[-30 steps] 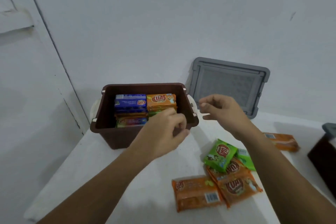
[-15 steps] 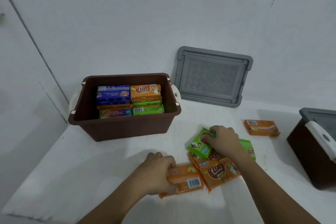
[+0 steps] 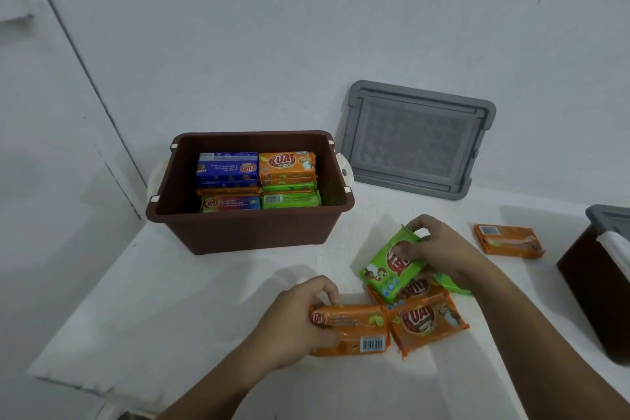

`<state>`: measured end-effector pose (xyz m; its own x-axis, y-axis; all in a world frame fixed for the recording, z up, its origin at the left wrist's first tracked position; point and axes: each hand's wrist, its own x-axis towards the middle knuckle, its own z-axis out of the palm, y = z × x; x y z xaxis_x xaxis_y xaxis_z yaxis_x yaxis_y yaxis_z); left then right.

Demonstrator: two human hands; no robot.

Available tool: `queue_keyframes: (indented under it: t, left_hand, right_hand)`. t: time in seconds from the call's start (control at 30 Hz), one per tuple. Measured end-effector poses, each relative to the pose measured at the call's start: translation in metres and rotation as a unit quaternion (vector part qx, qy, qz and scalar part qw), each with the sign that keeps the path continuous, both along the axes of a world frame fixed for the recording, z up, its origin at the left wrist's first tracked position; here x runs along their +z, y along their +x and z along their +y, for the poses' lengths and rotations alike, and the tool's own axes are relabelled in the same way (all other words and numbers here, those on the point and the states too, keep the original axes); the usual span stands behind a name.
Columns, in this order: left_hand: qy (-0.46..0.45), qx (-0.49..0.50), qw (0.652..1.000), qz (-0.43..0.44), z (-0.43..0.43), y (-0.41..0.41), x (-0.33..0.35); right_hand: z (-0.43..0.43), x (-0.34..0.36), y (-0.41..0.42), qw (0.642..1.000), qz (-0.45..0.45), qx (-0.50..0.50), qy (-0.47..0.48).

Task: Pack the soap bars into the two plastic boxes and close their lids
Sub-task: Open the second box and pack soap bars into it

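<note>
Left hand (image 3: 300, 320) fingers curled round 1 orange soap bar (image 3: 354, 331) at its short end. Right hand (image 3: 439, 249) pinched 1 green bar (image 3: 392, 262) atop the loose pile, near the open brown box (image 3: 252, 232). Bars judged rigid and light with slick wrappers, so best gripped across the long edges.

"kuat" on orange soap bars (image 3: 428, 319).

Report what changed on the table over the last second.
Both hands came down from the brown box: the left hand now grips an orange bar, the right hand a green bar. The box, the grey lid and the lone orange bar stayed put.
</note>
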<state>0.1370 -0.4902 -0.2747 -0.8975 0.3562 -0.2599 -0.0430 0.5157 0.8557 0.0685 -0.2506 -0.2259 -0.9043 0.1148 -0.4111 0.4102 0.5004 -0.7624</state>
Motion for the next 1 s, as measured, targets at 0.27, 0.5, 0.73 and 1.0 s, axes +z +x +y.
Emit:
queue_keyframes:
  t: [0.27, 0.5, 0.73, 1.0]
  left_hand:
    - [0.198, 0.081, 0.977, 0.018, -0.024, -0.013, 0.026]
    - [0.27, 0.206, 0.934, 0.107, -0.07, -0.042, 0.087]
    - [0.112, 0.241, 0.952, 0.151, -0.124, -0.11, 0.103]
    - [-0.056, 0.186, 0.978, 0.08, -0.129, -0.143, 0.082]
  right_hand:
    - [0.004, 0.025, -0.001, 0.99, 0.057, -0.003, -0.131]
    - [-0.023, 0.067, -0.027, 0.951, 0.114, -0.012, -0.286]
    - [-0.097, 0.083, -0.068, 0.969, 0.177, 0.033, -0.167]
    - [-0.162, 0.049, -0.095, 0.985, 0.158, 0.063, -0.004]
